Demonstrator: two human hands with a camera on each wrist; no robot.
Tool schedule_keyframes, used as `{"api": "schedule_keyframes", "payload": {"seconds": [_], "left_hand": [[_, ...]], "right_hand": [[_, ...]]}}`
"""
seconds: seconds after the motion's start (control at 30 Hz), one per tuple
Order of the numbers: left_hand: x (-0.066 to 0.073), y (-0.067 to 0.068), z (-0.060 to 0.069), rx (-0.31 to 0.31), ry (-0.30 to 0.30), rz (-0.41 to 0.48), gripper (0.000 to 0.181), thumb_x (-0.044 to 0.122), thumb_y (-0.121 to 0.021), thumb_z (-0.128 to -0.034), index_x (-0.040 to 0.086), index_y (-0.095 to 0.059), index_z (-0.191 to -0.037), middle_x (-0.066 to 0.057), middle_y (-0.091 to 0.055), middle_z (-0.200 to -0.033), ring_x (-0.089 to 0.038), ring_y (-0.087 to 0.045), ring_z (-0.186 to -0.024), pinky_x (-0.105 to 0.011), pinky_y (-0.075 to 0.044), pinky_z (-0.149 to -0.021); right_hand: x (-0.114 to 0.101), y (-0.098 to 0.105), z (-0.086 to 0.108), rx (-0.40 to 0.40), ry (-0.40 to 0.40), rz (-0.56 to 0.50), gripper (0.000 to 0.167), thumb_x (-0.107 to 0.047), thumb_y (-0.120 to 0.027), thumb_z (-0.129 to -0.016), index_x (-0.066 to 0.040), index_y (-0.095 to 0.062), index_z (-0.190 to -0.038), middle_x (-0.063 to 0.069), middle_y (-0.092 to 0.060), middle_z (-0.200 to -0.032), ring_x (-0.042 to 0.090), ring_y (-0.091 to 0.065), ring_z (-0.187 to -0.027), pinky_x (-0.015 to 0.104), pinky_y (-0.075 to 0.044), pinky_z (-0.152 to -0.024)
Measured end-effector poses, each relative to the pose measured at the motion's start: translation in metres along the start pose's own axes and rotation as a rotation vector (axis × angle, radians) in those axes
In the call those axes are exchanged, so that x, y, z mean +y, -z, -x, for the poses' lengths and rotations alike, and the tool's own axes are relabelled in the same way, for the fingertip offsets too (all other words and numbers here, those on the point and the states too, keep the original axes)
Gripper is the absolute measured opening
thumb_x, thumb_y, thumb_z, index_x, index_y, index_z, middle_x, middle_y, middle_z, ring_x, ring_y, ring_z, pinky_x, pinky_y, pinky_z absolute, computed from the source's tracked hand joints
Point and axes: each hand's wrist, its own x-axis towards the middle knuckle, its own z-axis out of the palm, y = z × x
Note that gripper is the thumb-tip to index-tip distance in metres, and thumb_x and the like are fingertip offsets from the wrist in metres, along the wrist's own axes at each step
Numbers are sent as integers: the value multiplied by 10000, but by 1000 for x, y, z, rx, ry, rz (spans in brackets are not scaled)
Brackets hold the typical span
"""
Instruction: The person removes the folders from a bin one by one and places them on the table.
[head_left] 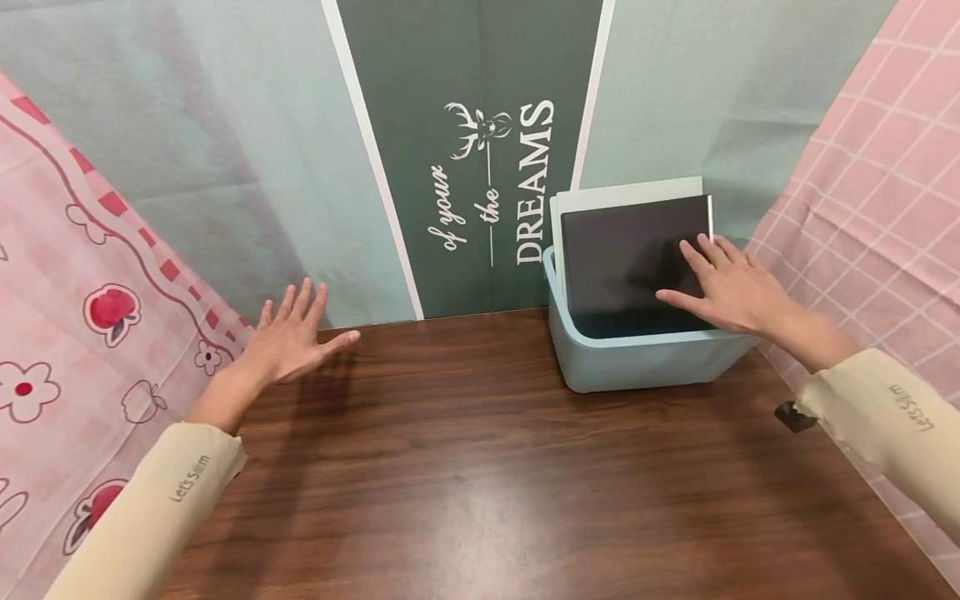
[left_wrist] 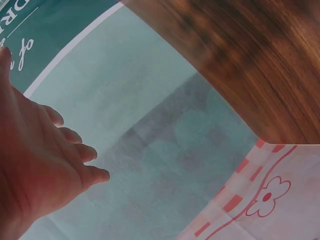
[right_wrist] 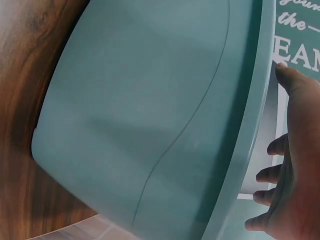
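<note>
A light blue bin (head_left: pixel 637 364) stands on the wooden table at the back right, holding a dark flat item (head_left: pixel 630 258) and pale flat items (head_left: pixel 645 188) behind it, all upright and leaning. My right hand (head_left: pixel 738 292) is over the bin's right side with fingers spread, in front of the dark item; whether it touches is unclear. In the right wrist view the right hand (right_wrist: pixel 302 160) is beside the rim of the bin (right_wrist: pixel 135 115). My left hand (head_left: pixel 291 337) hovers at the table's back left, fingers spread and holding nothing; the left wrist view shows its palm (left_wrist: pixel 40 155).
A pale green and dark green cloth (head_left: pixel 480 50) with lettering hangs behind the table (head_left: pixel 450 467). Pink cloths hang at the left (head_left: pixel 82 275) and right (head_left: pixel 892 225). A small dark object (head_left: pixel 793 417) lies by the right forearm.
</note>
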Motion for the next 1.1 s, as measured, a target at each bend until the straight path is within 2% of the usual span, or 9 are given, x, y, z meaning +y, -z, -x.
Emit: {"api": "schedule_keyframes", "payload": {"seconds": [0.2,0.43,0.73,0.93,1.1], "left_hand": [[5,-5,0,4,-6,-11,1109,812,-363,-997,61,58,-1694,-274,62,-1745,-508,29,-1601,-739,27,-1233],[12,-7,1,15,-13,2,1094,790,-390,-1006,57,39,-1697,-275,47,-1746,-505,17,-1602,-739,24,-1234],[22,-10,2,17,-18,-5,1068,772,-374,-1022,63,59,-1693,-261,63,-1749,-495,15,-1606,-739,-5,-1238],[29,-14,1,30,-33,21,1046,748,-394,-1032,74,48,-1698,-239,56,-1758,-481,7,-1612,-726,-5,-1246],[38,-17,-2,47,-50,41,1042,750,-401,-1029,87,38,-1702,-224,32,-1764,-455,-10,-1621,-704,-33,-1259]], "right_hand": [[14,-3,0,-12,-10,-1,1010,-687,-478,-1034,7,-134,-1684,371,-94,-1700,585,-73,-1560,791,-103,-1189],[31,-9,1,22,-4,-10,995,-675,-486,-1035,10,-161,-1679,372,-151,-1687,604,-115,-1541,804,-92,-1174],[50,-15,-3,-13,-15,-29,1000,-668,-475,-1042,24,-134,-1677,369,-115,-1696,590,-87,-1554,792,-95,-1182],[65,-15,-6,-26,3,-18,977,-638,-461,-1061,68,-148,-1659,393,-143,-1678,614,-144,-1527,745,-125,-1210],[80,-18,-9,-47,14,-38,953,-607,-453,-1077,87,-145,-1652,396,-130,-1678,624,-132,-1527,742,-117,-1215]]}}
